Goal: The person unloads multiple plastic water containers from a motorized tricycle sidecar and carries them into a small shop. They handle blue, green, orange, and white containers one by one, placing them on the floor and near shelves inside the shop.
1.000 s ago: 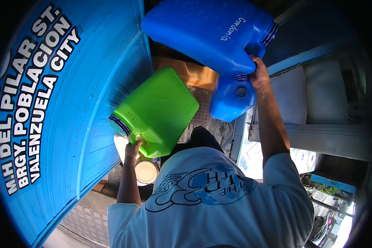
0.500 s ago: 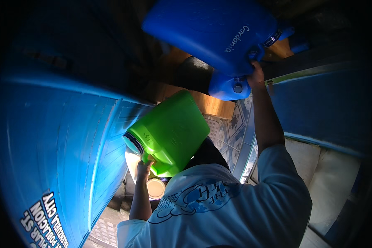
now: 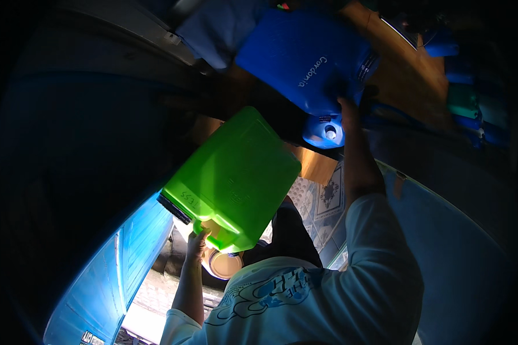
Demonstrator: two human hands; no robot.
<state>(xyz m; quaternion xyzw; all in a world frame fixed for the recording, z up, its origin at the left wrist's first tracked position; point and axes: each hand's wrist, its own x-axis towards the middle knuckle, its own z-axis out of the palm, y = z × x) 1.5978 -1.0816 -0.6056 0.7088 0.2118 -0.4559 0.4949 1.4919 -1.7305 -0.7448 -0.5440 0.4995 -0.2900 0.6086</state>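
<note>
My left hand [image 3: 197, 242] is closed round the handle of a green plastic water jug [image 3: 236, 172]. The jug lies tilted in front of my body, its dark wide cap [image 3: 174, 208] toward the lower left. With my right arm stretched forward, my right hand [image 3: 346, 109] grips a blue plastic water jug [image 3: 296, 57] near its handle; its fingers are partly hidden in shadow. The blue jug is raised sideways, with a dark cap [image 3: 367, 66] at its right. Just under it shows a lighter blue plastic part with a round opening [image 3: 330, 133]; I cannot tell whether it is a separate container.
A blue panel [image 3: 106, 270] stands at my left and another bluish panel [image 3: 443, 224] at my right. Ahead are a wooden surface [image 3: 406, 75] and a wooden step or board [image 3: 316, 167]. Patterned tiles [image 3: 328, 201] cover the floor. A round tan lid [image 3: 225, 264] shows beneath the green jug.
My view has shifted forward past the left blue panel, which now shows less. More of the wooden surface appears ahead. Both jugs remain in my hands, the blue one slightly lower and nearer.
</note>
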